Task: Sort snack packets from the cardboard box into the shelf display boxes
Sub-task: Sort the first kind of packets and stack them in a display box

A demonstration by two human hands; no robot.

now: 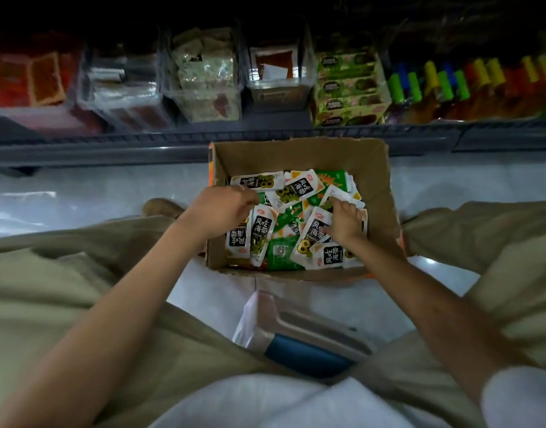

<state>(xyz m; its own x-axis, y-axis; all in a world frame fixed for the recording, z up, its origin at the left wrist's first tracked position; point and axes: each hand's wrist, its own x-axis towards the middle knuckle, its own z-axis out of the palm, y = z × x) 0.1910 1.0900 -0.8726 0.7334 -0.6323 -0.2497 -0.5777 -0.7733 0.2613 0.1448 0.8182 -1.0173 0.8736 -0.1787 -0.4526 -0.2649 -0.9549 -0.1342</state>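
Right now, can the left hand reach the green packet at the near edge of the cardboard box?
Probably yes. The green packet lies on top, mostly uncovered, just right of the left hand, which is inside the cardboard box. The right hand sits further right, clear of it.

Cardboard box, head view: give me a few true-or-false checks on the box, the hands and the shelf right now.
1. Both the left hand and the right hand reach into the cardboard box. True.
2. Clear display boxes stand on the shelf beyond the box. True.
3. Every packet in the box is green. False: white packets with black labels lie mixed with green packets.
4. The box stands up on the shelf. False: it sits on the floor, in front of the shelf.
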